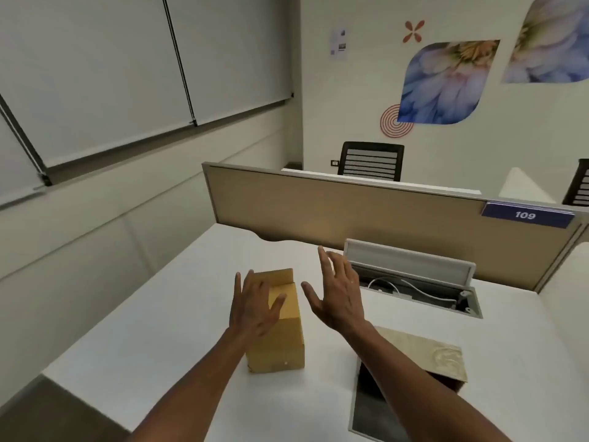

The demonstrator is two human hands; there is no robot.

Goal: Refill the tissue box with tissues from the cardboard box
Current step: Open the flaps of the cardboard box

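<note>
A small brown cardboard box (pixel 282 342) stands on the white desk (pixel 159 330), one top flap raised at its far end. My left hand (pixel 255 309) hovers over its top with fingers spread and holds nothing. My right hand (pixel 338 295) is raised just right of the box, palm facing left, fingers apart and empty. A beige patterned tissue box (pixel 430 350) sits to the right, partly hidden behind my right forearm. No tissues are visible.
An open cable tray (pixel 414 291) with a raised lid and white cables is set into the desk behind my right hand. A tan partition (pixel 350 212) labelled 109 closes the far edge. A dark flat panel (pixel 369 406) lies below the tissue box.
</note>
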